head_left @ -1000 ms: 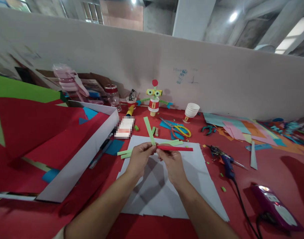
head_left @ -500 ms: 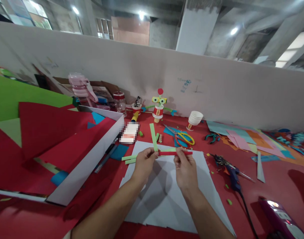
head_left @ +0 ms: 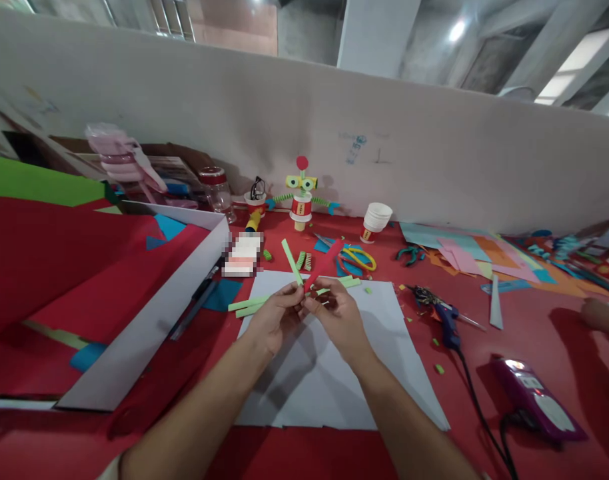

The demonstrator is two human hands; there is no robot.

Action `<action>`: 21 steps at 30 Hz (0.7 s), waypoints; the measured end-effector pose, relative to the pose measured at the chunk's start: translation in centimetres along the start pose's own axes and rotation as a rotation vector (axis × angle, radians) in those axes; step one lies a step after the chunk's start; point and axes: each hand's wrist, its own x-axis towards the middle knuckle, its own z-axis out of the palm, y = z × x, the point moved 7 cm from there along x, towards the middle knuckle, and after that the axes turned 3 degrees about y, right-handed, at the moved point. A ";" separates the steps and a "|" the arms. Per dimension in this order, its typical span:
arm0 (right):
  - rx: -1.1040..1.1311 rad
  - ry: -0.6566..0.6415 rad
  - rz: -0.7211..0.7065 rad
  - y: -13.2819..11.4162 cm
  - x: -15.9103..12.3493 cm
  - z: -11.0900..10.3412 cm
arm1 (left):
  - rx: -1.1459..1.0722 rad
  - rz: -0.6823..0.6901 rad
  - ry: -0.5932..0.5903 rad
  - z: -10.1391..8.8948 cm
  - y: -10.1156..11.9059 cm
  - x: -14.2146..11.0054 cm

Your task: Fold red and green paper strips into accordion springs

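Note:
My left hand and my right hand meet fingertip to fingertip above a white sheet on the red table. Both pinch the joined ends of two paper strips. A light green strip sticks up and to the left from the pinch. A red strip rises up and to the right from it. Loose green strips lie on the sheet just beyond my left hand.
A blue glue gun with a black cord lies right of the sheet, a purple device beyond it. Yellow-handled scissors, paper cups, a paper-cup robot figure and coloured paper scraps stand farther back. A white box of red sheets fills the left. Another person's hand shows at the right edge.
The red strip, which lay level pointing right, now tilts up and to the right. My right hand has slid back in along it to meet my left hand at the joint.

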 end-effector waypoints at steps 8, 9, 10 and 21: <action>-0.189 0.050 -0.246 -1.6 -0.1 -0.6 | -0.006 -0.046 0.009 0.4 -0.3 -0.4; -0.191 0.053 -0.248 -1.7 -0.1 -0.6 | -0.006 -0.050 -0.005 0.3 -0.3 -0.4; -0.188 0.055 -0.239 -1.7 -0.1 -0.6 | -0.001 -0.058 -0.022 0.3 -0.4 -0.3; -0.216 0.009 -0.245 -2.5 -0.5 -0.1 | -0.004 -0.116 -0.195 0.5 0.0 -0.1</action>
